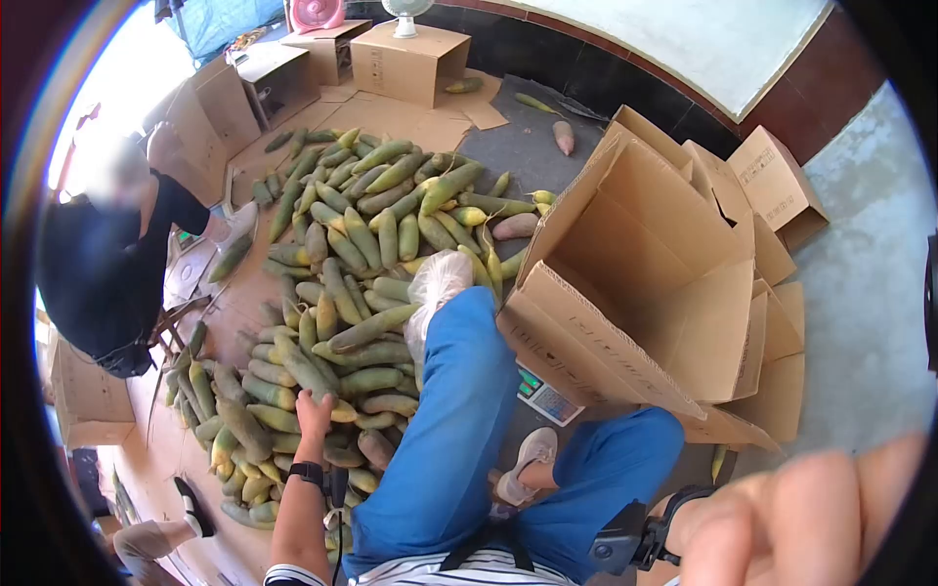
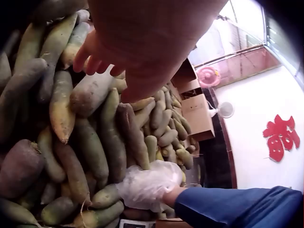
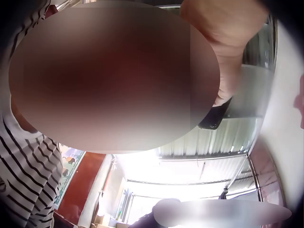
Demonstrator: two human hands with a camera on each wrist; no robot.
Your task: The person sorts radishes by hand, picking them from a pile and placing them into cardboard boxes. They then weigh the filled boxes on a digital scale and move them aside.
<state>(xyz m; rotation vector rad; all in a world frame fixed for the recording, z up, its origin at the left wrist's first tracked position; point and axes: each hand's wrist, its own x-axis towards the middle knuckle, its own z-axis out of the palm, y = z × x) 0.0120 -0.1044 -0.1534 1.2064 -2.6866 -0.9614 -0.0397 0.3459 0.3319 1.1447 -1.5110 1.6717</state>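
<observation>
A big pile of green radishes (image 1: pixel 371 283) covers the floor before the seated person. The left hand (image 1: pixel 315 415) reaches down onto the near part of this pile, its fingers lightly bent. In the left wrist view, its fingertips lie right at a pale green radish (image 2: pixel 92 92), the thumb off to one side. Raised close to the head camera, the right hand (image 1: pixel 801 518) fills the lower right corner with bent fingers. The right wrist view has this hand (image 3: pixel 223 28) up beside the blurred head, near a small black object (image 3: pixel 216 116); I cannot tell whether it holds that.
Open cardboard boxes (image 1: pixel 635 283) stand to the right of the legs, with a digital scale (image 1: pixel 549 396) by the foot. A plastic bag (image 1: pixel 435 293) covers the other foot. Another person (image 1: pixel 107 264) sits at the left. More boxes (image 1: pixel 405 63) and fans stand at the back.
</observation>
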